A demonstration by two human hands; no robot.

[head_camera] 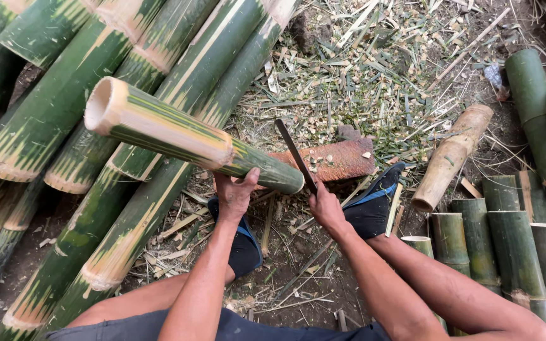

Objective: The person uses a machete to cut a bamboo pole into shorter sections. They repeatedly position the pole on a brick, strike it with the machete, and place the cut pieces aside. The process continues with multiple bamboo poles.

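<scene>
My left hand (234, 194) grips a thick green bamboo section (184, 136) from below, near its right end. The section slants from upper left to lower right, with its hollow cut end at the upper left. That right end rests by a flat reddish-brown wooden block (339, 160) on the ground. My right hand (325, 205) is closed on the handle of a long dark blade (295, 153), which points up and away, its edge close beside the bamboo's lower end. My feet in dark sandals (374, 202) sit just behind the block.
Long green bamboo poles (64, 101) lie stacked on the left. Short cut bamboo sections (500, 240) stand and lie at the right, with a dry brown piece (451, 156) beside them. Chips and leaf litter (361, 76) cover the soil.
</scene>
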